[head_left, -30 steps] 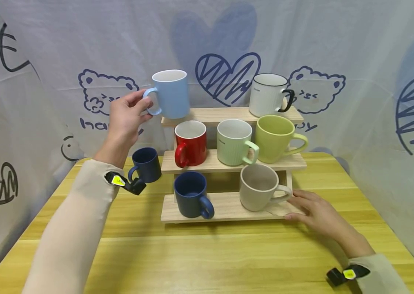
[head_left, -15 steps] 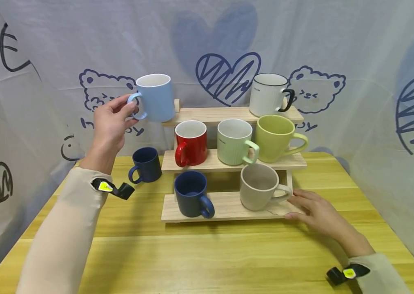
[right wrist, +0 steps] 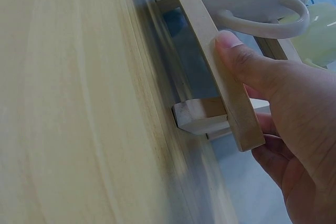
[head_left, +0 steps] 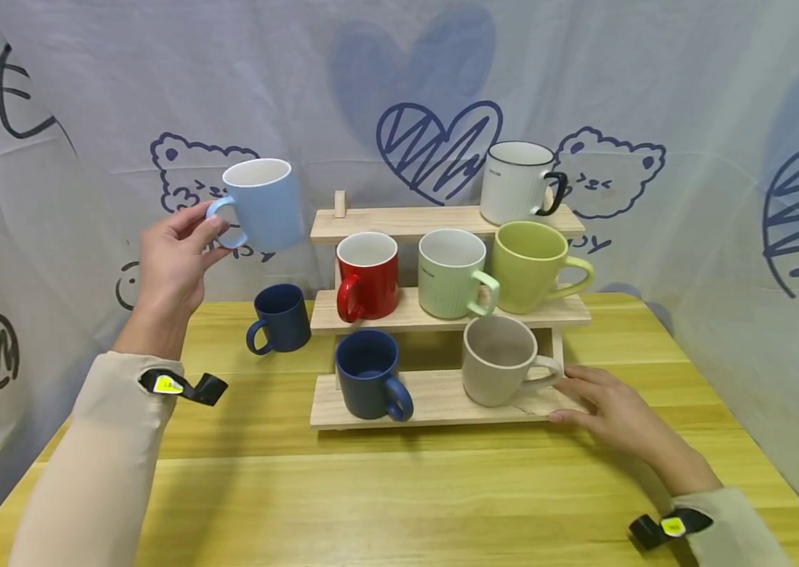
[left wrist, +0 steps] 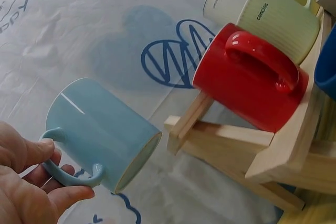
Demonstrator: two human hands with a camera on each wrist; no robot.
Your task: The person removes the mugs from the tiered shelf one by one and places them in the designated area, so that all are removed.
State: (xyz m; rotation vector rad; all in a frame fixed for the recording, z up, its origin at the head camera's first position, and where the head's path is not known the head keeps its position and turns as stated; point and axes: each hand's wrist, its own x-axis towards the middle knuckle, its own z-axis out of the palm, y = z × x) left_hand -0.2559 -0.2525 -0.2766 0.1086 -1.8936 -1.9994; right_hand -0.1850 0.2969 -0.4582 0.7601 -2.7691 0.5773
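Observation:
My left hand point(head_left: 176, 248) pinches the handle of a light blue mug point(head_left: 268, 206), holding it upright in the air left of the top shelf. In the left wrist view the thumb and fingers wrap the handle of this blue mug point(left wrist: 102, 135). At the right end of the three-tier wooden rack point(head_left: 435, 398), my right hand point(head_left: 608, 409) grips the bottom shelf. The right wrist view has its thumb on the front edge of the shelf point(right wrist: 239, 108) and the fingers round the end. A beige mug point(head_left: 499, 362) stands beside that hand.
On the bottom shelf is a navy mug point(head_left: 369, 374). Red point(head_left: 380, 276), pale green point(head_left: 451, 276) and olive-green mugs point(head_left: 527, 268) fill the middle shelf. A white mug point(head_left: 513, 185) stands at the top right. Another navy mug point(head_left: 286, 319) sits on the table left of the rack.
My left hand has carried the light blue mug leftward and slightly down, away from the top shelf, uncovering a small wooden peg there. The right hand has stayed in place.

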